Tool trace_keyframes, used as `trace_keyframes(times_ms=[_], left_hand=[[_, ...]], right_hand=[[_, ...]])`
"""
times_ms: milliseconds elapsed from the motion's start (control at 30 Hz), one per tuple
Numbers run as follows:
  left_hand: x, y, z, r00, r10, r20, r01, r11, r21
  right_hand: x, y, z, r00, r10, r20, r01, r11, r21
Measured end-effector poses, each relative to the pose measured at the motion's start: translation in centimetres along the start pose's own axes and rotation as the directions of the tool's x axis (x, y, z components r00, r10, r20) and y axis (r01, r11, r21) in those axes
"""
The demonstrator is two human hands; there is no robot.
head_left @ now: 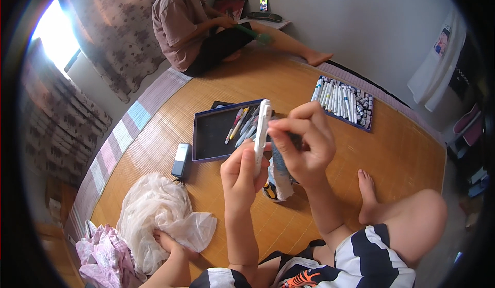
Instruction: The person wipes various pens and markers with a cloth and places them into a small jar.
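Bamboo floor mat (392, 149), sunlit room. Left hand (240, 177) fingers wrapped round the lower barrel of a white marker (262, 130), held upright above the mat. Right hand (304, 143) fingers pinch near its upper end. Best done, I judge, with the left grip firm and the right pulling straight along the barrel. Both forearms raised from the lap, wrists bent inward. Open dark tray (211, 133) of pens just beyond; fuller marker case (344, 102) farther right.

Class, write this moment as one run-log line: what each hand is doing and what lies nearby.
left hand: holds white marker upright | right hand: pinches its top end | nearby: open dark tray with pens, tray of markers, bamboo mat
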State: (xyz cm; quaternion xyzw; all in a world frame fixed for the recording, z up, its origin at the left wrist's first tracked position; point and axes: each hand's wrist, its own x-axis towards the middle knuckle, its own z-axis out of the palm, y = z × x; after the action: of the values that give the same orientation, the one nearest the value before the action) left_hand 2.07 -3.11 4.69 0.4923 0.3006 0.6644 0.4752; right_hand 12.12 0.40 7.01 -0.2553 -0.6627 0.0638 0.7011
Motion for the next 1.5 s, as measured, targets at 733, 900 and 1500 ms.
trace_keyframes(times_ms=[733,900,1500], left_hand=[[-0.1,0.0,0.1,0.995,-0.003,0.097,0.003,1.0,0.004],[-0.3,0.3,-0.3,0.994,-0.079,0.081,0.081,0.996,-0.02],[-0.3,0.1,0.0,0.99,-0.066,0.125,0.067,0.998,0.0]], right_hand=[[0.4,-0.4,0.0,0.989,-0.093,-0.111,0.084,0.993,-0.084],[-0.1,-0.3,0.4,0.992,-0.078,-0.102,0.072,0.996,-0.059],[-0.2,-0.3,-0.1,0.99,-0.041,-0.132,0.024,0.992,-0.122]])
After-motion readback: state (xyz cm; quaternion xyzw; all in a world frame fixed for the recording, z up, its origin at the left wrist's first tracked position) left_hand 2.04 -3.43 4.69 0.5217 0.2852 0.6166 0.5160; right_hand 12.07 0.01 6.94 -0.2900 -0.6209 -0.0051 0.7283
